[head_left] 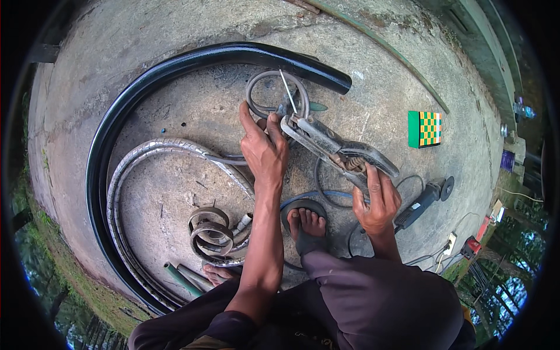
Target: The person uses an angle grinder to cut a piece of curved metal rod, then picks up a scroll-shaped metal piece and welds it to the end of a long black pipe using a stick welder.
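My right hand (377, 198) is wrapped round the worn black handle of a welding electrode holder (332, 143), which points up and to the left. In its jaws sits a thin, pale welding rod (286, 87). My left hand (263, 143) is at the jaw end, thumb and forefinger curled toward each other beside a looped grey cable (251, 87). What those fingers grip, if anything, is hard to make out. A dark piece with a greenish tip (318, 107) shows behind the jaws, partly hidden.
A thick black curved tube (96, 157) arcs round the left, with a silvery banded hose (119, 169) inside it. Metal rings (210, 233) lie near my foot (306, 224). An angle grinder (421, 204) and a green checkered box (424, 129) are at right on the concrete.
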